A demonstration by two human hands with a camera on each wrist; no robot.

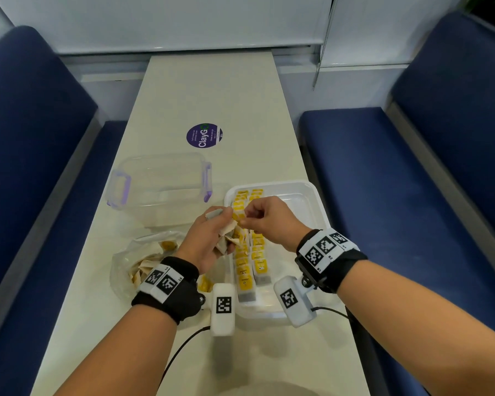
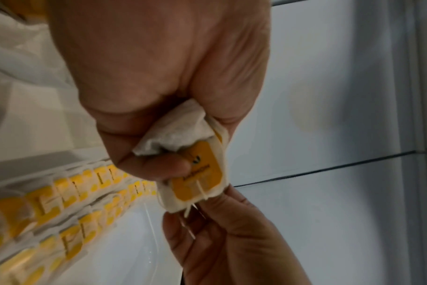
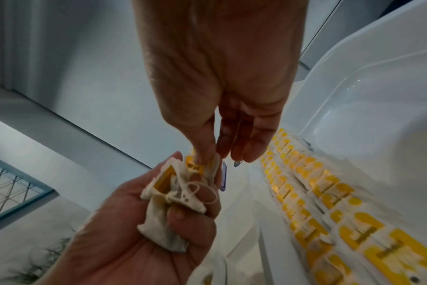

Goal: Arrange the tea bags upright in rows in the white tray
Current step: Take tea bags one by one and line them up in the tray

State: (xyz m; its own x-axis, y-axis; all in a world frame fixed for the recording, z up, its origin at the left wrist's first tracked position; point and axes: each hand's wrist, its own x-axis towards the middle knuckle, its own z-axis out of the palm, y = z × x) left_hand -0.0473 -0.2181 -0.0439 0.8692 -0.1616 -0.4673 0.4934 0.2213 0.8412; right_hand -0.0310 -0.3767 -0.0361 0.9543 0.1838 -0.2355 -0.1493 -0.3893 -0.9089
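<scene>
My left hand [image 1: 209, 238] grips a bunch of white tea bags [image 3: 168, 208] with yellow tags, held just over the left edge of the white tray [image 1: 315, 201]. My right hand [image 1: 257, 218] pinches the yellow-tagged tea bag [image 2: 197, 177] that sticks out of the bunch, thumb and forefinger on its end. In the tray two rows of tea bags [image 1: 252, 258] stand upright along its left side; the tray's right half is bare. Both hands hover above the far part of those rows.
A crumpled clear plastic bag [image 1: 143, 261] with more tea bags lies left of the tray. A clear lidded container [image 1: 160, 187] with purple clips stands behind it. A purple round sticker [image 1: 204, 136] is farther back. Blue benches [image 1: 397, 181] flank the narrow table.
</scene>
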